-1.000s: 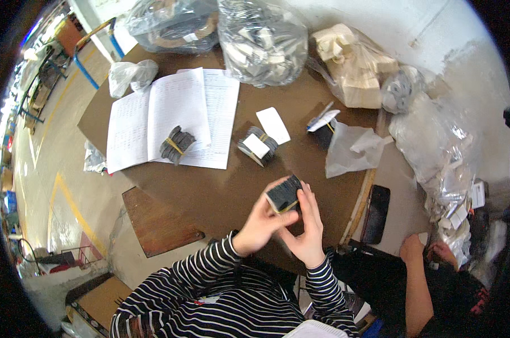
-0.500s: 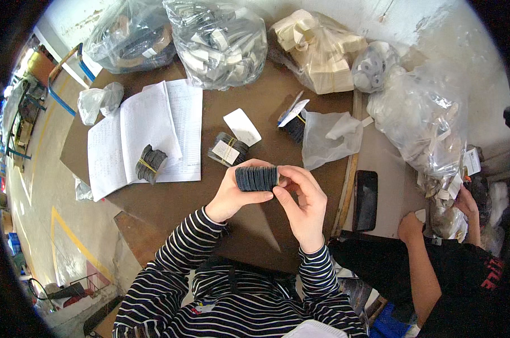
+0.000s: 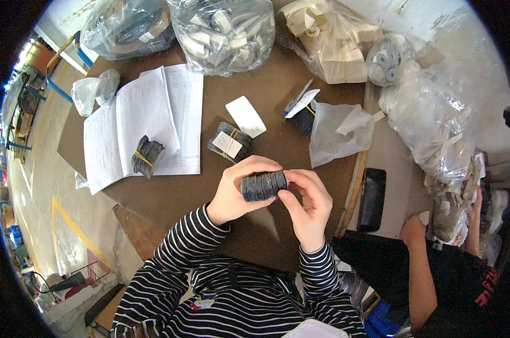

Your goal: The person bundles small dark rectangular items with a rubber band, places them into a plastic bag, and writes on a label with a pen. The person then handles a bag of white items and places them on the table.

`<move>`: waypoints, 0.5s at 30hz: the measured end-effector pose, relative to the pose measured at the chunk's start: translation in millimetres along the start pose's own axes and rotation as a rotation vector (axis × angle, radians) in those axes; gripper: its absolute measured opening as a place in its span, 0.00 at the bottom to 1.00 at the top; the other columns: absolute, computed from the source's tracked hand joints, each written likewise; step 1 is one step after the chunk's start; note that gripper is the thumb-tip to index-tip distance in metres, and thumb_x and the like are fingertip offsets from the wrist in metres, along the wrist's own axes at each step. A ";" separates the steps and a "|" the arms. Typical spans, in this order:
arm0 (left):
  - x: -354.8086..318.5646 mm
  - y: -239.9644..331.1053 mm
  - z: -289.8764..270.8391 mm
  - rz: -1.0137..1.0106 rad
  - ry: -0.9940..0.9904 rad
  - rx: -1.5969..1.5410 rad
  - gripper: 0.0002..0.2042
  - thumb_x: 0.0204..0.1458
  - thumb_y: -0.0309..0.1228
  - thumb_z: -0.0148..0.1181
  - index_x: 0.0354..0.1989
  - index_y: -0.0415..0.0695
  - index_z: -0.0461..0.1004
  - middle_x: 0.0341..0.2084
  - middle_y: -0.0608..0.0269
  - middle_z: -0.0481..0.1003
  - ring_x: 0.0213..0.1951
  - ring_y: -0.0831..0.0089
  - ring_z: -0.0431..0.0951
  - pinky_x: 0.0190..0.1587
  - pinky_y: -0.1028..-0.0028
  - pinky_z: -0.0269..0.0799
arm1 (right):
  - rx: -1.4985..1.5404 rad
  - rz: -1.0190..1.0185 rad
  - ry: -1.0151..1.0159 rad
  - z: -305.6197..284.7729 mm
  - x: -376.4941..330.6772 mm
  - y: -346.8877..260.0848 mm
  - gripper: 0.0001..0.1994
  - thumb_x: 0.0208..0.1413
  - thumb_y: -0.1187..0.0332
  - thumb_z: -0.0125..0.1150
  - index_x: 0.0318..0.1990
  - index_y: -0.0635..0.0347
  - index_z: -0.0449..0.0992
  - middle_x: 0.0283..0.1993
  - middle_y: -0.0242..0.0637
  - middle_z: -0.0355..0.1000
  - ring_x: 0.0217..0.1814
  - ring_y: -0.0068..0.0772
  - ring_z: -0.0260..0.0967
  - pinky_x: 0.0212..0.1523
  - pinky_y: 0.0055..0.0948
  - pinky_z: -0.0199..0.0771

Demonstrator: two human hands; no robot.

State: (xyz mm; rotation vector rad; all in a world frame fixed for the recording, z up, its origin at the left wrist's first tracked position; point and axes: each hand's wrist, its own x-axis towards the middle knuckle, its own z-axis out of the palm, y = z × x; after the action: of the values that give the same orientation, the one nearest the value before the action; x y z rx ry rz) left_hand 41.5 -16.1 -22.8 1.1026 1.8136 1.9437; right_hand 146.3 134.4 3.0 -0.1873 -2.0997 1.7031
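An open paper notebook with white pages lies left of centre, a small crumpled translucent plastic bag at the upper left, and a black rectangular phone at the right.

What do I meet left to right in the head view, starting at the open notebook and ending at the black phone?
Going by their middles: open notebook → banded bundle with a white label → dark stack held in both hands → banded bundle beyond it → black phone.
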 end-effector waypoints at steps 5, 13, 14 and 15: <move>-0.4 -2.8 -0.9 0.044 0.000 -0.011 0.24 0.38 0.25 0.77 0.47 0.37 0.77 0.46 0.50 0.77 0.51 0.58 0.78 0.56 0.62 0.72 | 0.098 -0.014 -0.020 -2.3 -0.2 1.6 0.15 0.50 0.78 0.71 0.46 0.68 0.79 0.49 0.43 0.75 0.50 0.34 0.74 0.53 0.29 0.72; -1.3 -5.9 -2.2 0.085 0.003 -0.039 0.23 0.38 0.26 0.78 0.46 0.38 0.77 0.45 0.51 0.78 0.51 0.56 0.78 0.56 0.59 0.72 | 0.177 0.007 -0.056 -3.0 -1.2 0.6 0.13 0.51 0.79 0.70 0.45 0.69 0.79 0.50 0.45 0.74 0.53 0.35 0.73 0.56 0.30 0.71; -0.9 -5.7 -2.1 0.098 -0.002 -0.035 0.23 0.38 0.26 0.78 0.46 0.38 0.77 0.45 0.51 0.78 0.51 0.56 0.78 0.56 0.59 0.72 | 0.184 0.010 -0.055 -3.1 -1.8 0.4 0.13 0.51 0.79 0.69 0.45 0.69 0.79 0.49 0.45 0.74 0.53 0.35 0.73 0.56 0.30 0.71; -0.3 -6.4 -2.3 0.108 -0.005 -0.031 0.23 0.38 0.26 0.78 0.46 0.38 0.78 0.45 0.52 0.78 0.51 0.56 0.78 0.56 0.59 0.72 | 0.191 0.016 -0.056 -3.0 -1.8 0.8 0.13 0.51 0.79 0.69 0.45 0.70 0.79 0.49 0.45 0.74 0.53 0.35 0.73 0.56 0.30 0.70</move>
State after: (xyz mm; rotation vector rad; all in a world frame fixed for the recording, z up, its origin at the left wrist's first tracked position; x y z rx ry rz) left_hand 38.3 -16.8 -28.7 1.2185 1.7486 2.0195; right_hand 149.0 136.6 2.3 -0.1001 -1.9634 1.9257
